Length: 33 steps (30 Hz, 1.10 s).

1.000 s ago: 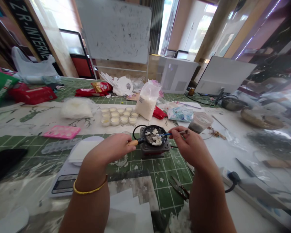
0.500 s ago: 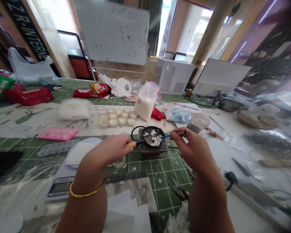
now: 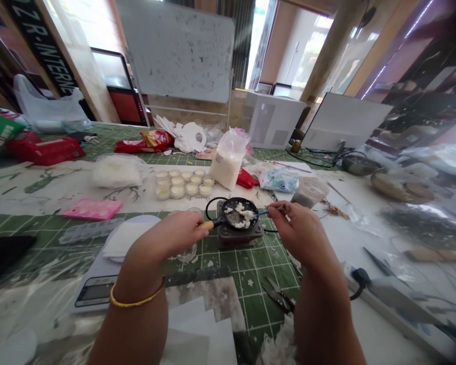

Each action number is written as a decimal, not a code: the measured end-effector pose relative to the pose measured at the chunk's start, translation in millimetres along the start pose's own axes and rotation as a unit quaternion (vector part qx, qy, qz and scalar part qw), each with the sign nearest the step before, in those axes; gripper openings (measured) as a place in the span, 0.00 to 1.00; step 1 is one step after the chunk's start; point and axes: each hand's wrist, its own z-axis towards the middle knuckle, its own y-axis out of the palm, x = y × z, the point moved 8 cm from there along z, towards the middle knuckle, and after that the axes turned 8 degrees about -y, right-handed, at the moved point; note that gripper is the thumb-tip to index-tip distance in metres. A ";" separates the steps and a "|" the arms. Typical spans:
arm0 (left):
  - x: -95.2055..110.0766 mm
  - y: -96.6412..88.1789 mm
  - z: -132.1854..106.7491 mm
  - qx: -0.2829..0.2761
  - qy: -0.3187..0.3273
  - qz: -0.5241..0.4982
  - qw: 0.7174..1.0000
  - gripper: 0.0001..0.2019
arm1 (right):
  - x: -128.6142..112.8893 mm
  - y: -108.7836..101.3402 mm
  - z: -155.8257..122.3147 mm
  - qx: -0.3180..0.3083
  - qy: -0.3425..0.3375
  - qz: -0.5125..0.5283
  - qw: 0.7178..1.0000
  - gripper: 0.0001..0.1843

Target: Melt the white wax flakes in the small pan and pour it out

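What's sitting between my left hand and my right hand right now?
In the head view, a small black pan of white chunks sits on a small electric burner between the left hand and right hand.

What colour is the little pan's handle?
The small black pan has a tan wooden handle, best seen from the head camera.

Digital kitchen scale at the near edge of a green cutting mat; metal snips lying on the mat. Farther back, small cups of pale filling in tight rows, just beside a plastic bag of white granules; whiteboard behind.
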 end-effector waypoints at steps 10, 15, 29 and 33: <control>-3.9 2.4 1.9 0.002 -0.001 -0.006 1.000 0.17 | -10.1 11.1 3.0 -0.031 -0.035 0.031 0.998 0.11; -5.4 2.5 1.9 0.000 -0.005 -0.005 1.000 0.17 | -14.1 8.1 3.4 -0.004 -0.044 0.050 0.998 0.11; -5.1 2.4 1.9 0.004 -0.003 -0.014 1.000 0.21 | -10.2 10.9 3.6 -0.009 -0.029 0.019 0.999 0.12; -3.6 1.9 0.9 -0.002 -0.001 -0.015 1.000 0.21 | -6.4 1.9 2.0 0.020 -0.009 0.019 1.000 0.12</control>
